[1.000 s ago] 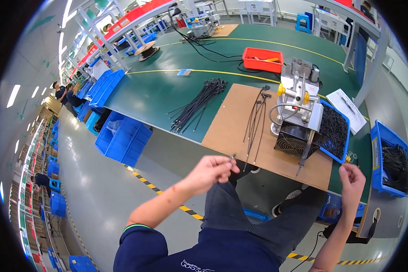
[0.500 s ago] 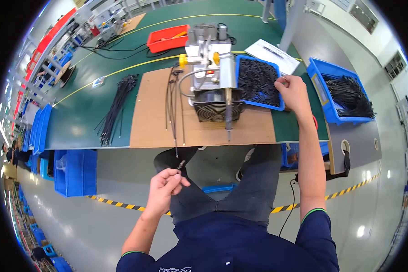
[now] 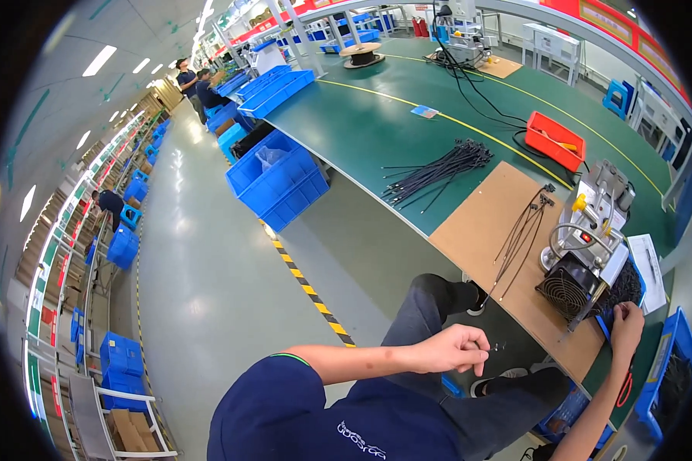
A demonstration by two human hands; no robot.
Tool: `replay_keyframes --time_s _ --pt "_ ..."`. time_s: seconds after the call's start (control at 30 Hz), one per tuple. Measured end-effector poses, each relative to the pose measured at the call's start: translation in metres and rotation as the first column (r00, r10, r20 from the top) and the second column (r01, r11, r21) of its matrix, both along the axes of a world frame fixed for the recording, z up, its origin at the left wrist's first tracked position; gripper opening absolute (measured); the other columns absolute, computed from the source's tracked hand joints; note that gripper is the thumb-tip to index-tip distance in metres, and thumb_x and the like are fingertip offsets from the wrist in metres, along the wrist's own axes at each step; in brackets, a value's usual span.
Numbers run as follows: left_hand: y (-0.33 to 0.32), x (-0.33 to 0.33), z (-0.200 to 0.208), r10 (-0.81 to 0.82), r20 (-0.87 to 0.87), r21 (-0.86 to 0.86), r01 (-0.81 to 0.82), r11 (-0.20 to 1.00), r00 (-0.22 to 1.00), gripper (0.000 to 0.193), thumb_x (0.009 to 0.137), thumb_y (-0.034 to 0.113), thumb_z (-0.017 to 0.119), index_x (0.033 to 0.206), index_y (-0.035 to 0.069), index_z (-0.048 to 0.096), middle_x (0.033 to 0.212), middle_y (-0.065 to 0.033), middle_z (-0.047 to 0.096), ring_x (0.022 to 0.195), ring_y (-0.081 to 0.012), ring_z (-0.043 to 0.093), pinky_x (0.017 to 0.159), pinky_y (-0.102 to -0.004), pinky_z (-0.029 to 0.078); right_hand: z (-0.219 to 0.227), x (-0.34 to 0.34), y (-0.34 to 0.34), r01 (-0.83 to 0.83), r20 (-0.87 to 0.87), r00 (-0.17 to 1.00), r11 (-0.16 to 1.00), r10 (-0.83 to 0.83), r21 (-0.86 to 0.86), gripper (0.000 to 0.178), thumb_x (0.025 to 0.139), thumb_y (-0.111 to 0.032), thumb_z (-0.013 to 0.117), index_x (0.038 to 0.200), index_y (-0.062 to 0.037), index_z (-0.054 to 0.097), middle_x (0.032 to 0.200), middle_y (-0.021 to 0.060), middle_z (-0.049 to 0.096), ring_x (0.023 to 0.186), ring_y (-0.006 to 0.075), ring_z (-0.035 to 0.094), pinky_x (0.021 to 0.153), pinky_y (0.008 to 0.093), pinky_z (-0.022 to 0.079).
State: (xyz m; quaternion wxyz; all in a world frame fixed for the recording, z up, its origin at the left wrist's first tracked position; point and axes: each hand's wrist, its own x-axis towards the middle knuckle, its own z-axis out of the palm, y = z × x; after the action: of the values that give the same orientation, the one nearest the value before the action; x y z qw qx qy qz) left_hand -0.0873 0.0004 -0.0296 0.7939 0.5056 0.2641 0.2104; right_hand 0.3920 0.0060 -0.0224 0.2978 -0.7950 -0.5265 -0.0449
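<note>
My left hand (image 3: 455,349) is over my lap in front of the bench edge, its fingers pinched on a small thin piece with a shiny tip (image 3: 495,347), too small to name surely. At the right, the closed fingers of my right hand (image 3: 628,326) touch or hover at the near edge of a blue tray of small black parts (image 3: 627,286); whatever they pinch is hidden. A silver bench machine (image 3: 592,219) with a round black fan (image 3: 567,288) and a downward nozzle stands beside the tray. Several black cables (image 3: 524,227) lie on the cardboard (image 3: 480,219) left of it.
A bundle of black cables (image 3: 442,170) lies on the green bench top (image 3: 361,131). Behind the machine sits a red tray (image 3: 555,142). Blue bins (image 3: 278,180) stand by the bench's left end, another blue bin (image 3: 673,376) at right. People (image 3: 200,88) work far off.
The view has swung to the left, so the bench now appears slanted and further right. My left hand keeps its pinch; my right hand stays by the tray of black parts.
</note>
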Motion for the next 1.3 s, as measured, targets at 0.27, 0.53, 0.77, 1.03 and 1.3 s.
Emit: replay_keyframes --time_s 0.27,0.53,0.77,1.03,1.3 --pt "0.009 0.008 0.012 -0.126 -0.052 0.098 0.131 0.987 0.991 0.014 0.11 0.013 0.063 0.113 0.0 0.066 0.095 -0.0049 0.074 0.075 -0.007 0.059 0.069 -0.0244 0.049 0.004 0.005 -0.006 0.081 -0.061 0.995 0.995 -0.085 -0.055 0.016 0.097 -0.012 0.074 0.094 0.0038 0.071 0.081 0.0149 0.071 0.074 0.0254 0.069 0.072 0.039 0.053" --pt "-0.006 0.009 0.008 -0.02 -0.14 0.37 0.071 0.926 0.99 0.016 0.108 0.014 0.066 0.105 -0.002 0.069 0.085 -0.0023 0.071 0.075 -0.0068 0.06 0.067 -0.0297 0.051 0.029 -0.04 -0.043 0.077 -0.637 0.757 0.948 0.146 0.309 0.007 0.094 -0.004 0.078 0.096 0.0027 0.076 0.082 -0.0026 0.07 0.075 0.0047 0.062 0.069 0.0217 0.048" --pt "-0.024 0.035 0.017 0.011 -0.201 0.605 0.116 0.788 0.98 0.012 0.104 0.01 0.071 0.108 -0.001 0.068 0.091 -0.0098 0.071 0.077 -0.0141 0.065 0.068 -0.0293 0.053 0.032 -0.093 -0.118 0.172 -0.706 0.693 0.918 0.145 0.357 0.01 0.092 -0.002 0.081 0.101 0.0013 0.077 0.08 -0.0065 0.064 0.069 0.0003 0.051 0.062 0.0193 0.037" --pt "-0.039 0.06 0.004 0.019 -0.126 0.902 0.106 0.419 0.992 0.013 0.096 0.009 0.076 0.105 0.003 0.07 0.1 -0.0106 0.067 0.078 -0.0341 0.072 0.068 -0.0427 0.059 0.025 -0.14 -0.157 0.16 -0.891 0.411 0.946 0.194 0.28 0.009 0.094 0.001 0.081 0.101 0.0024 0.076 0.085 -0.0047 0.068 0.07 0.0 0.053 0.063 0.017 0.04" --pt "-0.049 0.07 0.004 0.031 -0.045 0.931 0.031 0.363 0.999 0.013 0.095 0.009 0.079 0.104 0.002 0.072 0.1 -0.0086 0.068 0.075 -0.0285 0.072 0.062 -0.0378 0.059 0.012 -0.154 -0.168 0.198 -0.922 0.352 0.95 0.159 0.24 0.011 0.097 -0.005 0.08 0.104 0.0026 0.076 0.087 -0.0014 0.073 0.072 0.0014 0.058 0.063 0.0168 0.042"
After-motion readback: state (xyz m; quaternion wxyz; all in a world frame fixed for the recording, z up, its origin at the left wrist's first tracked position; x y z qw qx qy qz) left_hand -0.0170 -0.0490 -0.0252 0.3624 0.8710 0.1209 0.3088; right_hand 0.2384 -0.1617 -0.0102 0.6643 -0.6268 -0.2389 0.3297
